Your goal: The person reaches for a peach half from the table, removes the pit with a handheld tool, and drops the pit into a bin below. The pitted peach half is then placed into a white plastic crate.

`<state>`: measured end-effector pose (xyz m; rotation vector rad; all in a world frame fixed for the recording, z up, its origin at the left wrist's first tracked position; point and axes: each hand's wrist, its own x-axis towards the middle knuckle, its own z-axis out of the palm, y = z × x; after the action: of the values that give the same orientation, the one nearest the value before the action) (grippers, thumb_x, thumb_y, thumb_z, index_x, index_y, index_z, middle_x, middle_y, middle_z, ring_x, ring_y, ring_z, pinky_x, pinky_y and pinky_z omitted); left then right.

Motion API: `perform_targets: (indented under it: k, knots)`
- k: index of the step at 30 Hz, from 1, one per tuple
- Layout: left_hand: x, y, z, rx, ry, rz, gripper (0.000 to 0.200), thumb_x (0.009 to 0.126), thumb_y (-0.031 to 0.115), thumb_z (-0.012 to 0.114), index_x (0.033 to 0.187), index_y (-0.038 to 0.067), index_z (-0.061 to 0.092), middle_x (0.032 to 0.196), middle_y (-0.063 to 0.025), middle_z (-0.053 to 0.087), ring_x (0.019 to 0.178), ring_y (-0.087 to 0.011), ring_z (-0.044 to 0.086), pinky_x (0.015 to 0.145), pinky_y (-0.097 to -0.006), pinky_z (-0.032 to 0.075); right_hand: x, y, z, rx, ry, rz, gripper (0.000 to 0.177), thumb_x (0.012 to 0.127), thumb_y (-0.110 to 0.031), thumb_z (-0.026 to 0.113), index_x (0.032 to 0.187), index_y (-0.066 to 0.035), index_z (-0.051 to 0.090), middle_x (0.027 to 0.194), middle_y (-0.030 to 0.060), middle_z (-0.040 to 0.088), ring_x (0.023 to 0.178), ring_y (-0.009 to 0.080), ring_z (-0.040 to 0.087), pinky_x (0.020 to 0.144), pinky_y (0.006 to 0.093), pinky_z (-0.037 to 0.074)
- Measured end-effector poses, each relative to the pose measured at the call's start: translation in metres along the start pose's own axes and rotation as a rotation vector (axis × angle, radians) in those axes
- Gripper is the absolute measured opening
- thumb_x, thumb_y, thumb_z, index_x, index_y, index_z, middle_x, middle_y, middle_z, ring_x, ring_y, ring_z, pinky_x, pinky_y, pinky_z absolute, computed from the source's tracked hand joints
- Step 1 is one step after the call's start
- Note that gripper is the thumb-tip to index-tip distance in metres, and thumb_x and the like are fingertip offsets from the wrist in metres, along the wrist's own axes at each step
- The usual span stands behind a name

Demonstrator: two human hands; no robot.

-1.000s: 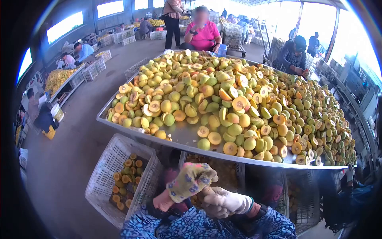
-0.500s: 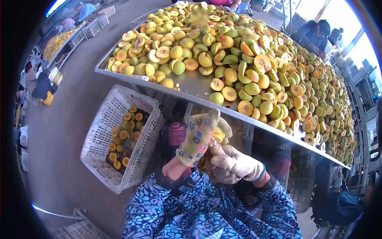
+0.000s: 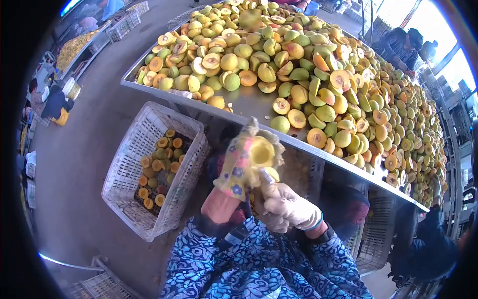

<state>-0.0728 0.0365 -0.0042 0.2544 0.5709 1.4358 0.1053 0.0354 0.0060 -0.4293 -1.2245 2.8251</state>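
Note:
My left hand [image 3: 238,167], in a flowered glove, is closed round a yellow peach half [image 3: 262,151] whose cut face shows a smooth hollow with no stone in it. Just below that half, a second yellow piece of fruit [image 3: 272,174] shows beside the glove. In its pale glove, my right hand [image 3: 288,207] is wrapped round a small metal-tipped tool [image 3: 265,173], the tip pointing up close under the peach half. The tool's handle is hidden by the fingers. Both hands are in front of the table's near edge.
Cut peaches [image 3: 318,99] are heaped over a metal table [image 3: 249,105] ahead. A white plastic crate [image 3: 118,172] with hollowed peach halves [image 3: 162,159] stands at left. Another person [image 3: 398,47] is at the table's far right. More crates [image 3: 381,226] are under the table.
My left hand has turned so the peach half's hollow now faces up into view. The tool's metal tip has come away from the fruit and shows beneath it.

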Motion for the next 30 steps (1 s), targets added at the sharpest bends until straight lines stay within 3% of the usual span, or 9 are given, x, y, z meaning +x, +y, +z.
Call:
perform_targets:
  k: [3,7,8,11,14,21,24,28,30]
  knots:
    - [-0.015,0.036,-0.025,0.501,0.292,0.458,0.048,0.099,0.048,0.054,0.087,0.004,0.067,0.075,-0.0117,0.069,0.064,-0.0187,0.069,0.056,-0.0291,0.058,-0.003,0.022,-0.018,-0.086,0.365,-0.175,0.024,0.097,-0.028,0.062,0.092,-0.007,0.051,0.071,-0.0027,0.05,0.056,0.005,0.044,0.048,0.0195,0.035]
    - [-0.058,0.116,-0.117,1.351,0.756,0.473,0.039,0.096,0.041,0.059,0.104,0.004,0.068,0.09,-0.0133,0.072,0.078,-0.0268,0.069,0.071,-0.0362,0.058,-0.029,0.131,-0.077,-1.807,0.482,0.33,0.036,0.09,-0.019,0.052,0.119,0.001,0.061,0.102,0.021,0.069,0.091,0.0342,0.068,0.071,0.0439,0.055]
    - [-0.07,0.138,-0.131,1.892,0.883,0.207,0.04,0.094,0.038,0.062,0.113,0.003,0.066,0.102,-0.0156,0.071,0.088,-0.0311,0.069,0.081,-0.0399,0.057,-0.04,0.188,-0.113,-1.868,0.291,0.257,0.041,0.09,-0.022,0.054,0.123,0.002,0.059,0.105,0.025,0.067,0.097,0.0368,0.067,0.076,0.0465,0.054]
    - [-0.084,0.156,-0.14,2.623,0.871,0.459,0.045,0.088,0.029,0.069,0.126,0.005,0.061,0.126,-0.0181,0.062,0.112,-0.0366,0.061,0.101,-0.0435,0.047,-0.031,0.14,-0.066,-1.634,0.549,0.355,0.035,0.093,-0.028,0.053,0.116,-0.002,0.057,0.091,0.0194,0.069,0.079,0.0382,0.068,0.07,0.047,0.054]
    - [-0.038,0.174,-0.08,2.227,0.611,0.542,0.049,0.083,0.022,0.074,0.127,0.006,0.061,0.138,-0.0159,0.055,0.128,-0.0357,0.05,0.109,-0.0443,0.039,-0.022,0.139,-0.067,-1.581,0.592,0.262,0.029,0.094,-0.031,0.054,0.106,-0.005,0.056,0.082,0.0187,0.067,0.067,0.0377,0.067,0.059,0.0471,0.052]
    - [0.16,0.131,-0.095,2.714,-0.083,1.06,0.051,0.08,0.015,0.069,0.13,0.012,0.059,0.137,-0.0105,0.055,0.128,-0.0315,0.05,0.103,-0.0414,0.045,-0.022,0.099,-0.035,-1.315,0.593,0.284,0.036,0.088,-0.029,0.063,0.112,-0.004,0.053,0.091,0.0224,0.069,0.086,0.0438,0.066,0.074,0.0507,0.052]
    - [0.183,0.116,-0.075,2.964,0.099,0.53,0.048,0.08,0.016,0.069,0.127,0.011,0.061,0.132,-0.012,0.057,0.125,-0.0317,0.051,0.102,-0.0442,0.045,-0.031,0.086,-0.032,-1.31,0.677,0.245,0.034,0.089,-0.029,0.064,0.11,-0.005,0.053,0.091,0.024,0.068,0.085,0.0436,0.065,0.072,0.0507,0.051]
    - [0.149,0.12,-0.05,2.433,0.238,0.636,0.037,0.088,0.026,0.07,0.119,0.008,0.062,0.117,-0.0137,0.064,0.107,-0.0259,0.061,0.088,-0.0384,0.052,-0.043,0.077,-0.034,-1.128,0.796,0.042,0.032,0.088,-0.029,0.069,0.099,-0.005,0.05,0.075,0.0258,0.064,0.076,0.0451,0.064,0.064,0.0506,0.049]
    - [0.12,0.12,-0.035,1.177,0.154,0.294,0.036,0.094,0.032,0.067,0.118,0.007,0.061,0.107,-0.0137,0.067,0.092,-0.0197,0.066,0.077,-0.0307,0.055,-0.043,0.072,-0.032,-1.014,0.816,-0.104,0.024,0.091,-0.021,0.068,0.094,-0.005,0.05,0.07,0.0236,0.061,0.071,0.044,0.064,0.06,0.0453,0.048]
